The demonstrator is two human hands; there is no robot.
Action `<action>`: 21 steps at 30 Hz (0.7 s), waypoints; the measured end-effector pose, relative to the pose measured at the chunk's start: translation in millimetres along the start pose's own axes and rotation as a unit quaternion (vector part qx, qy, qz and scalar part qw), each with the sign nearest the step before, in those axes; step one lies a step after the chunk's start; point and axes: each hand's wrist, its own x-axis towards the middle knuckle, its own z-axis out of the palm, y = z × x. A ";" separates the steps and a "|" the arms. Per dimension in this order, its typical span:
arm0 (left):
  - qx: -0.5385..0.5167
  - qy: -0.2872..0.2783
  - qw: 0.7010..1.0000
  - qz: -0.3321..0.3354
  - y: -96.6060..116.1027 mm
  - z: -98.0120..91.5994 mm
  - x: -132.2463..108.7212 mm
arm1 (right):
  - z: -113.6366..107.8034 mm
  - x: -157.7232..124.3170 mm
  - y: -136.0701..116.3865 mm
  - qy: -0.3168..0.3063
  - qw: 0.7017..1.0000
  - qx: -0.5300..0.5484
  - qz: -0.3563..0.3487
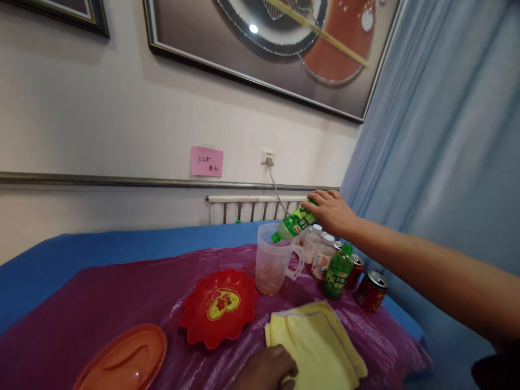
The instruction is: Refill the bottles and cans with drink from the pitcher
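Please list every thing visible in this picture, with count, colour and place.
tilted bottle: one, green, mouth over the jug
jug: one, clear, on the purple sheet
scalloped dish: one, red, left of the cloth
oval plate: one, orange, near left corner
cloth: one, yellow, folded, near edge
small bottles: two, white-capped, behind the upright bottle
upright bottle: one, green, right of the jug
cans: two, red, far right
purple sheet: one, over the table
pink note: one, on the wall
right hand: grips the tilted bottle
left hand: rests on the cloth
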 end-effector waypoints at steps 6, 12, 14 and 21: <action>0.055 -0.034 0.997 -0.053 20.9 -6.8 0.8 | 1.6 -37.5 -26.7 0.126 0.955 0.199 0.178; 0.121 -0.074 0.987 -0.070 43.0 -5.0 2.5 | -11.3 -90.8 -145.0 0.156 0.756 0.565 0.292; 0.128 -0.076 0.986 -0.070 49.7 -6.7 1.6 | -4.0 -103.9 -189.0 0.139 0.681 0.661 0.282; 0.107 -0.111 0.985 -0.074 65.8 -20.1 -2.9 | 57.7 -126.1 -259.7 0.096 0.621 0.704 0.330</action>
